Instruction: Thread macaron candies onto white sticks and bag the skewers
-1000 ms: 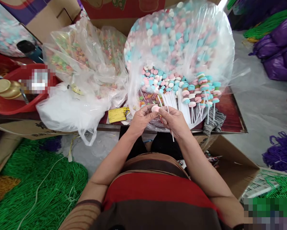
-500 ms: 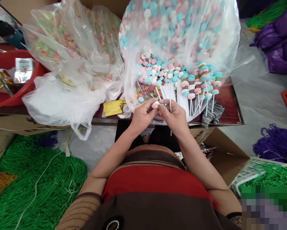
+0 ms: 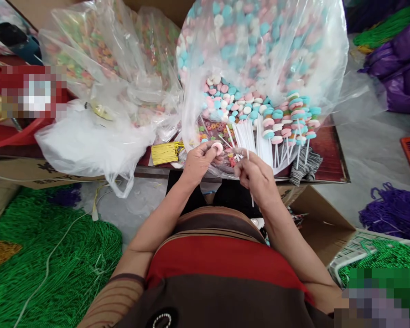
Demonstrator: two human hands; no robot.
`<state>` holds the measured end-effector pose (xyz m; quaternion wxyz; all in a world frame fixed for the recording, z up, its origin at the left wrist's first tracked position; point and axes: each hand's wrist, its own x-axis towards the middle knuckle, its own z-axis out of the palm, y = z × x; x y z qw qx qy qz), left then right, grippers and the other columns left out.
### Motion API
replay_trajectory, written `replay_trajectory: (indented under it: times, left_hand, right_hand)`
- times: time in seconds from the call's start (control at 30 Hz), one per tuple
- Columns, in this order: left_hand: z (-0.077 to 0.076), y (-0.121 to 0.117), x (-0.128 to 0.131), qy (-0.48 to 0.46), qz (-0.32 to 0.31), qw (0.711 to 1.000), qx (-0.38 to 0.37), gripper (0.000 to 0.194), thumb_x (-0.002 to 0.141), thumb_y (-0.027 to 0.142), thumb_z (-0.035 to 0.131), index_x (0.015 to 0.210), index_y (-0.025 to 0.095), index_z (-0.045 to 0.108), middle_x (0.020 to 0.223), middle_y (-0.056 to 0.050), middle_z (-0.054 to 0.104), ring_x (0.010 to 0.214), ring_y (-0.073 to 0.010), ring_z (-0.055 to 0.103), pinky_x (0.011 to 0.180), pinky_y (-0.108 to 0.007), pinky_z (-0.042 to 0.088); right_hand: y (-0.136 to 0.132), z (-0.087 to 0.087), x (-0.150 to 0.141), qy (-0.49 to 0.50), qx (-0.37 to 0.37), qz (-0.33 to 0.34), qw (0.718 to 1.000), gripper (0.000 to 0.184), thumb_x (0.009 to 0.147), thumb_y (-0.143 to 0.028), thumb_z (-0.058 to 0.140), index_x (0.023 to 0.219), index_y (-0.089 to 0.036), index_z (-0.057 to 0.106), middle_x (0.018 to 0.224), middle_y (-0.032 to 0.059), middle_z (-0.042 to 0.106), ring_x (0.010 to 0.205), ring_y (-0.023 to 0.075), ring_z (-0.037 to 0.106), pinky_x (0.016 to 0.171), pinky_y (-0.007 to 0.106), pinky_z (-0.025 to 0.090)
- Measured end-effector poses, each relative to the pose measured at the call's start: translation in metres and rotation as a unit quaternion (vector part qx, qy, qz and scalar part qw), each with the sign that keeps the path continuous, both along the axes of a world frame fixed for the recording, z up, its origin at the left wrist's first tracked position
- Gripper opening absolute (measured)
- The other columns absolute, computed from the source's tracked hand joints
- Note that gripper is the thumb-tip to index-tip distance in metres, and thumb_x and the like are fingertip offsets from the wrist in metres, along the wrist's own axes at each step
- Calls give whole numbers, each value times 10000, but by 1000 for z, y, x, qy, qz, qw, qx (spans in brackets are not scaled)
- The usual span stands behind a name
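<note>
Between the thumb and fingers of my left hand (image 3: 198, 163) is a round pink-and-white marshmallow (image 3: 218, 148). My right hand (image 3: 257, 175), its fingers curled, holds a thin white stick (image 3: 252, 199) that points down toward my lap. A small gap separates the two hands. Just beyond them, a bundle of white sticks (image 3: 245, 139) lies by some colourful gummy rings (image 3: 215, 127). Behind is a heap of pink, white and blue marshmallows (image 3: 234, 102) at the mouth of a big clear bag (image 3: 314, 50). Finished-looking marshmallow skewers (image 3: 298, 114) lie to the right.
Yellow twist ties (image 3: 165, 153) lie left of my hands, near a crumpled plastic bag (image 3: 98, 141). A red basin (image 3: 23, 130) stands far left. A striped grey knit item (image 3: 306, 165) sits near the table's right edge. Below right is an open cardboard box (image 3: 323, 221).
My hands have drawn apart; the right moved slightly right and down with the stick. The marshmallow, earlier between both hands, is now in my left alone, turned more face-on.
</note>
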<state>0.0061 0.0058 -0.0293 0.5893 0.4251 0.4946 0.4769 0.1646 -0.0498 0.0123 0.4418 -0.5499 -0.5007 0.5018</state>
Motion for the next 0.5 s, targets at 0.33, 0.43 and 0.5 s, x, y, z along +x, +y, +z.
replay_trajectory:
  times: [0.33, 0.43, 0.5]
  left_hand:
    - [-10, 1, -1, -29, -17, 999, 32, 487, 834, 573, 765, 1146, 201, 719, 834, -6, 756, 740, -143, 727, 773, -298, 624]
    - [-8, -1, 1, -27, -36, 998, 35, 549, 828, 635, 742, 1158, 198, 722, 847, -16, 750, 784, -156, 728, 817, -327, 627]
    - [-6, -4, 2, -23, -41, 998, 47, 562, 825, 651, 737, 1162, 201, 726, 867, -18, 758, 791, -154, 729, 835, -330, 625]
  right_hand:
    - [-10, 0, -4, -172, 50, 101, 979, 406, 1021, -524, 446, 733, -251, 534, 504, -36, 476, 496, 144, 443, 557, 286, 365]
    - [-7, -5, -4, -180, 48, 93, 978, 382, 1025, -514, 428, 802, -245, 583, 502, -36, 465, 494, 153, 440, 546, 289, 351]
    - [-6, -6, -4, -175, 44, 89, 980, 384, 1024, -518, 426, 815, -245, 598, 503, -34, 458, 492, 157, 442, 536, 290, 343]
